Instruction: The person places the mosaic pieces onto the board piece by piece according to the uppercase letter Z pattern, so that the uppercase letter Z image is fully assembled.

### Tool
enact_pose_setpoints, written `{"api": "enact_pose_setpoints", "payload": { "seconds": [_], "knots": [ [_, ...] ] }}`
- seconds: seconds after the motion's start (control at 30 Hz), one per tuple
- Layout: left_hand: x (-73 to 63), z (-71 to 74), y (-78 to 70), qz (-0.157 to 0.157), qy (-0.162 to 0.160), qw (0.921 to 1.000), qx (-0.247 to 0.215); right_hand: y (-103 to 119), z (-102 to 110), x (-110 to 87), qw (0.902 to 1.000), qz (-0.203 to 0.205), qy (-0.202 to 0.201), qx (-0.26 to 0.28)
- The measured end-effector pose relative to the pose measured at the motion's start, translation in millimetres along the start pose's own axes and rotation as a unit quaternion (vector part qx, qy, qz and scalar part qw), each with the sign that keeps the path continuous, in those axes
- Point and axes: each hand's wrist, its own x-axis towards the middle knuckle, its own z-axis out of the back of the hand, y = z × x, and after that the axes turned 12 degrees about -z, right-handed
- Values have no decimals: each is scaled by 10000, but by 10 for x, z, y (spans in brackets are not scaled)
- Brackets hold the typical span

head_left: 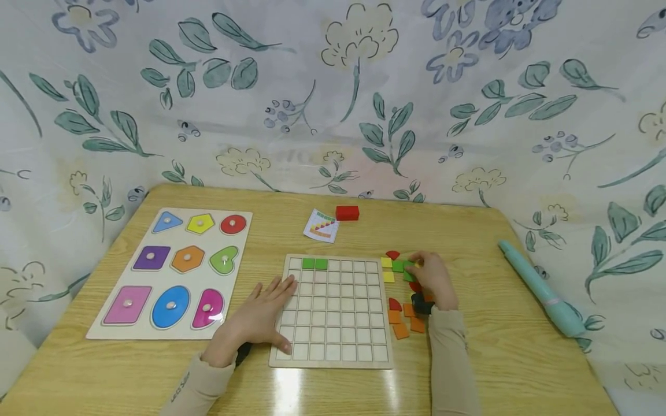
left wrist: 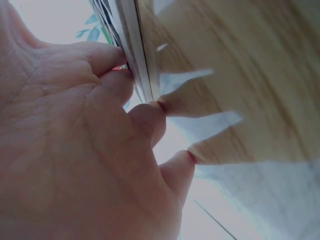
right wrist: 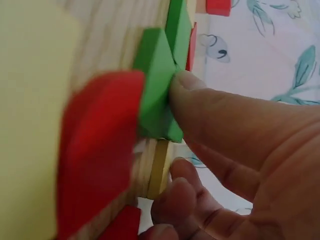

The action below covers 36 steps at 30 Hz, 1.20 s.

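Observation:
A pale wooden grid board [head_left: 333, 365] lies mid-table, with two green square tiles [head_left: 314, 264] in its top row. My left hand [head_left: 260, 315] rests with spread fingers on the board's left edge; in the left wrist view its fingertips [left wrist: 176, 167] touch the table beside that edge. Right of the board, my right hand [head_left: 434, 277] pinches a green tile [right wrist: 173, 131] among the loose pieces, its thumb against the tile. Another green tile [right wrist: 152, 82] and a red rounded piece [right wrist: 102, 145] are close by. The right index fingertip is partly hidden.
Yellow squares [head_left: 388, 277], red wedges [head_left: 394, 304] and orange tiles [head_left: 400, 331] lie along the board's right side. A shape puzzle [head_left: 195, 277] is at left. Behind the board are a pattern card [head_left: 321, 226] and red block [head_left: 347, 213]. A teal wand-like object [head_left: 543, 289] lies far right.

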Motion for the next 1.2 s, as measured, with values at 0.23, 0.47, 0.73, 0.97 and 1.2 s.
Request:
{"api": "enact_pose_setpoints", "payload": {
  "seconds": [0.23,0.47,0.73,0.97,1.2],
  "knots": [
    [1,1,1,39,13,10000,-7,32,58,14,9995,273,4,168],
    [3,11,-8,-9,17,10000,-8,259,63,-52,9941,523,67,946],
    [5,10,9,-14,2,10000,31,794,-256,-106,9854,1050,588,1206],
    [12,-12,13,-51,0,10000,37,1136,-629,-146,9866,1072,675,1028],
    [6,-4,22,-30,10,10000,13,1221,-770,-192,9897,1132,464,746]
  ]
}}
